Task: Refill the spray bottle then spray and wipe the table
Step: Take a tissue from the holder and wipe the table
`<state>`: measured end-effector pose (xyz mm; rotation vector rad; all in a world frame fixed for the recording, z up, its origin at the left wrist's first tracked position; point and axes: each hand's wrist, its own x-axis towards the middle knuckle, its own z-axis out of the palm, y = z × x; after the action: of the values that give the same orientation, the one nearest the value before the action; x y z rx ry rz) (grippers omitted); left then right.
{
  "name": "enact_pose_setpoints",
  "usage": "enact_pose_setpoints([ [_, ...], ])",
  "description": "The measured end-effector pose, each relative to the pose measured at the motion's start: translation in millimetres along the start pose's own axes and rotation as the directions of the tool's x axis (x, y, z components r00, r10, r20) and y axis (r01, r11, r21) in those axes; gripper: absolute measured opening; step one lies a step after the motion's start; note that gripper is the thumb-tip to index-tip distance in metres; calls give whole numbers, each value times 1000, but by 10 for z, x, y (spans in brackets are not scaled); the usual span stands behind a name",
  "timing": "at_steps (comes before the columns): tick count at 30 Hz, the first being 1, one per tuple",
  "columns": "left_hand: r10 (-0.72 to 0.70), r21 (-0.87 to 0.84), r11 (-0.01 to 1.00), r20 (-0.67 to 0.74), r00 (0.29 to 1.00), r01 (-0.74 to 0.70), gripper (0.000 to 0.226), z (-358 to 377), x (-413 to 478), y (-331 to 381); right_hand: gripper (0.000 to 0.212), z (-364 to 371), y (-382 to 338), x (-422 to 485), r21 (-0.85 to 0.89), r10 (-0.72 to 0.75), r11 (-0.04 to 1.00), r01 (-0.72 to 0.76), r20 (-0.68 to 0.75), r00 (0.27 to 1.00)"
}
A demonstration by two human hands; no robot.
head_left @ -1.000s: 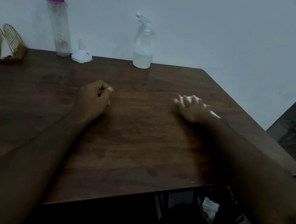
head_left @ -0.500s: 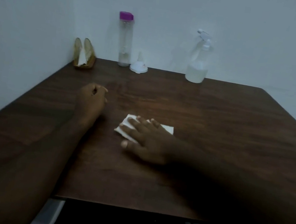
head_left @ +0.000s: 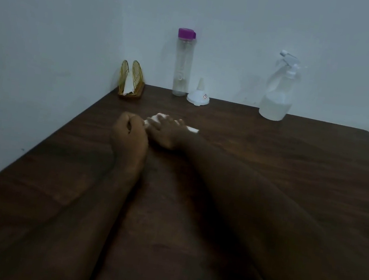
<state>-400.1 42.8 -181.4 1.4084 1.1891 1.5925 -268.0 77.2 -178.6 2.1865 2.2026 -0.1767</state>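
My right hand (head_left: 167, 134) presses flat on the white tissue (head_left: 192, 129), just beside my left hand (head_left: 129, 136), an empty fist. The spray bottle (head_left: 276, 101) stands part full, far beyond them. I think only wiping the surface (head_left: 269, 177) is left.

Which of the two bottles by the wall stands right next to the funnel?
The tall slim bottle with the purple cap, just left of the white funnel. The spray bottle, with its trigger head, stands apart further right.
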Motion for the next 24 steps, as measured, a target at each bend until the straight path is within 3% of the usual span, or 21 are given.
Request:
enact_pose_setpoints([
  [5,-36,-25,999,128,991,39,28,48,-6,1,69,-19,769,-210,123,411,906,-405,-24,911],
  [7,-22,-24,999,163,986,26,29,55,-23,5,73,-42,916,-431,148,468,871,-469,41,883],
  [9,-9,-3,1000,177,984,10,30,56,-35,23,70,-87,799,-651,96,360,926,-365,70,930],
  [11,-17,54,998,177,984,8,29,55,-26,49,65,-56,456,-942,51,156,986,-158,51,986],
  [14,-9,129,991,248,969,-24,28,59,-81,90,65,199,-84,-1603,27,-82,996,82,6,997],
  [16,53,163,981,316,947,-109,27,23,-156,120,67,298,-144,-2030,64,-116,992,113,42,992],
  [18,108,178,965,389,915,-190,27,-15,-275,155,63,280,159,-2404,86,-28,996,24,50,998],
  [21,117,174,961,450,885,-216,27,-14,-510,270,58,162,1008,-3015,107,252,962,-253,21,968],
  [24,170,134,948,552,816,-288,26,52,-808,433,76,152,1768,-3811,52,583,812,-582,-3,813],
])
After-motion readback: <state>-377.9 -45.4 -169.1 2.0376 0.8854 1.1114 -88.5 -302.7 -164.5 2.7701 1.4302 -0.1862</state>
